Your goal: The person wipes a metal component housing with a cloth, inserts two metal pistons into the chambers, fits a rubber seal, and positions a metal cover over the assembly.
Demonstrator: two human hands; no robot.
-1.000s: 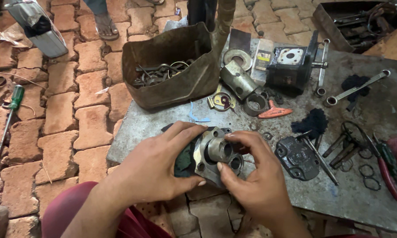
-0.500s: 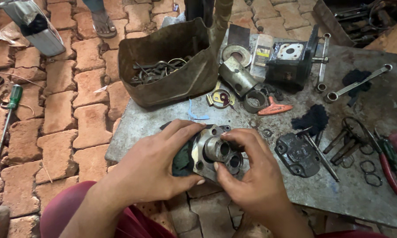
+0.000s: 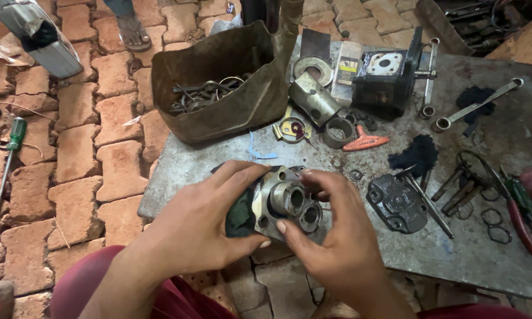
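Observation:
A grey metal pump housing (image 3: 286,204) with two round bores is held over the near edge of a steel table (image 3: 484,254). My left hand (image 3: 201,221) grips its left side, with a dark green cloth (image 3: 239,215) pressed between palm and metal. Fingers of my right hand (image 3: 337,236) wrap the housing's right and lower edges, the thumb on its front face.
On the table lie a dark cover plate (image 3: 396,202), a black pump body (image 3: 387,74), a spanner (image 3: 475,105), an orange-handled tool (image 3: 366,142), rings, bolts and pliers (image 3: 523,215). A worn metal box of parts (image 3: 224,82) stands at the far left corner. A green screwdriver (image 3: 3,177) lies on the brick floor.
Both hands have turned and shifted the housing slightly, so its bored face points more toward me. Nothing else on the table has moved.

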